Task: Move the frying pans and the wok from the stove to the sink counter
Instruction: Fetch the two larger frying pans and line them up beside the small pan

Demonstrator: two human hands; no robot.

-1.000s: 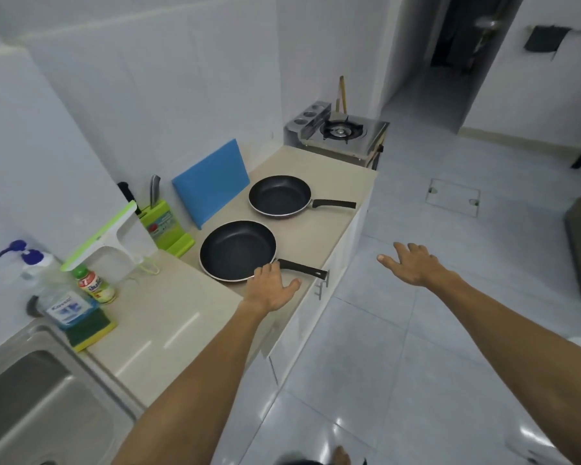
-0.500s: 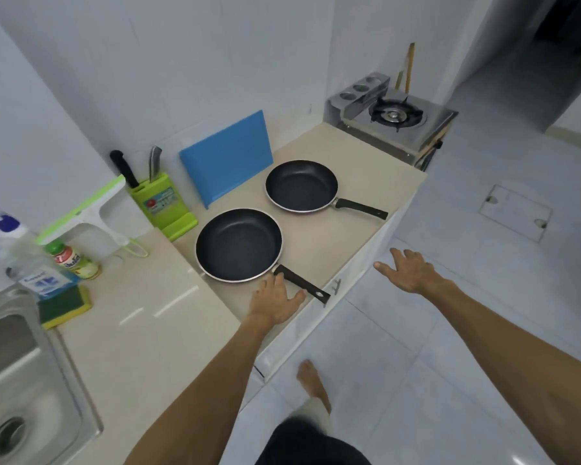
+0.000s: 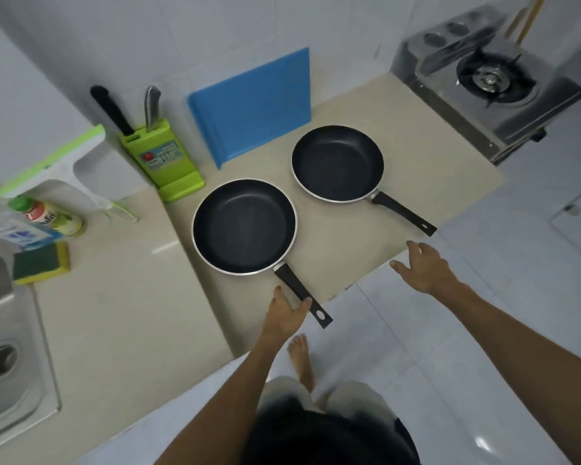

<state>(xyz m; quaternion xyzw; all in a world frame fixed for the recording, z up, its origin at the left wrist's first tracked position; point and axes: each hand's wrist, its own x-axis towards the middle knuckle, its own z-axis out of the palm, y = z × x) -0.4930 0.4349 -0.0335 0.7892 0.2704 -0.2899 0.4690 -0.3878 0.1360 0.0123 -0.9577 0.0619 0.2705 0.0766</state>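
Observation:
Two black frying pans lie side by side on the beige counter [image 3: 349, 236]. The nearer pan [image 3: 244, 226] points its handle at the counter's front edge. My left hand [image 3: 287, 313] rests at that handle with the thumb against it and the fingers not closed around it. The farther pan [image 3: 337, 162] has its handle aimed to the right. My right hand [image 3: 423, 266] hovers open at the counter's edge, just below that handle's tip, touching nothing. The gas stove [image 3: 493, 78] at the top right has a bare burner. No wok shows.
A blue cutting board [image 3: 252, 102] leans on the wall behind the pans. A green knife block [image 3: 158, 156], a squeegee [image 3: 51, 162], a bottle [image 3: 47, 213] and a sponge [image 3: 41, 263] stand left. The steel sink [image 3: 4, 347] is at the far left. My bare foot [image 3: 301, 357] is on the tiled floor.
The view has tilted down and moved closer to the counter. My left hand stays at the near pan's handle; my right hand has come nearer the counter's edge.

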